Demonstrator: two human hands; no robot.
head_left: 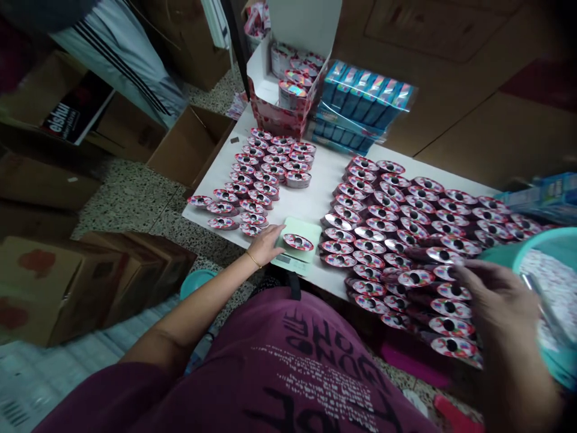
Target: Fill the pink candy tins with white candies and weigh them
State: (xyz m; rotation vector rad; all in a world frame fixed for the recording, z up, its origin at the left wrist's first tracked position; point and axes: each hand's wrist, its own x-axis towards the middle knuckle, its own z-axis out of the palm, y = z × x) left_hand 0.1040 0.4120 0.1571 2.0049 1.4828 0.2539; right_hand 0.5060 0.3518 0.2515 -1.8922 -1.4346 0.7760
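A small pouch-like packet with an oval red-and-white printed top (298,242) stands on a pale green kitchen scale (303,228). My left hand (267,244) is beside it, fingers stretched out at the scale's left edge. Whether they touch the packet is unclear. Over on the right, my right hand (500,300) is blurred, its fingertips at the tops of several similar packets (451,308). I cannot make out whether it grips one. Dark round openings show in the tops of these packets. Close to that hand, a metal spoon or scoop (543,307) lies across a teal tub (523,255) of small pale pieces.
Rows of packets (265,168) stand at the table's left, with a larger group (378,210) at right. Behind are an open printed carton (279,114) and blue boxes in clear wrap (360,96). Cardboard boxes (108,288) line the floor; another person's trouser leg (121,54) shows.
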